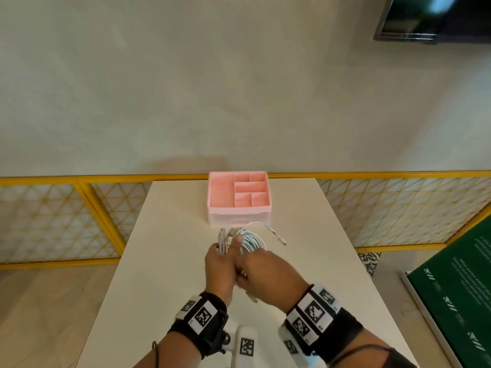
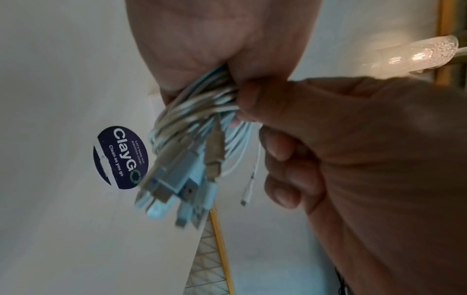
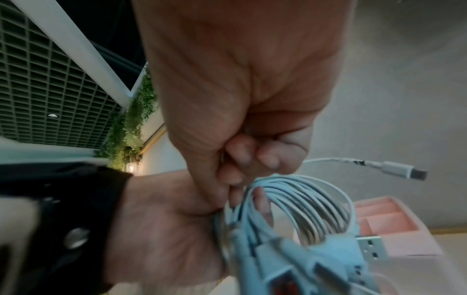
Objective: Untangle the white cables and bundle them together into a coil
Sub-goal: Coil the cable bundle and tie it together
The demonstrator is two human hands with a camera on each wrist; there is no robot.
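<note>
The white cables (image 1: 251, 243) are wound into a coil held above the white table (image 1: 318, 274). My left hand (image 1: 222, 257) grips one side of the coil, and several plugs (image 1: 225, 236) stick up past its thumb. In the left wrist view the cables (image 2: 192, 119) run out of my left hand (image 2: 222, 65), with USB plugs (image 2: 177, 189) hanging below. My right hand (image 1: 261, 272) presses against the left, its fingers (image 3: 242, 159) curled round strands of the coil (image 3: 316, 201). One loose cable end (image 1: 277, 236) arcs off to the right, its plug (image 3: 396, 170) free.
A pink compartment organizer (image 1: 239, 208) stands on a clear drawer at the table's far end, just beyond the coil. A round dark sticker (image 2: 121, 157) is on the tabletop. Yellow lattice fencing (image 1: 53, 216) lines the wall, and a green board (image 1: 457, 288) leans at right.
</note>
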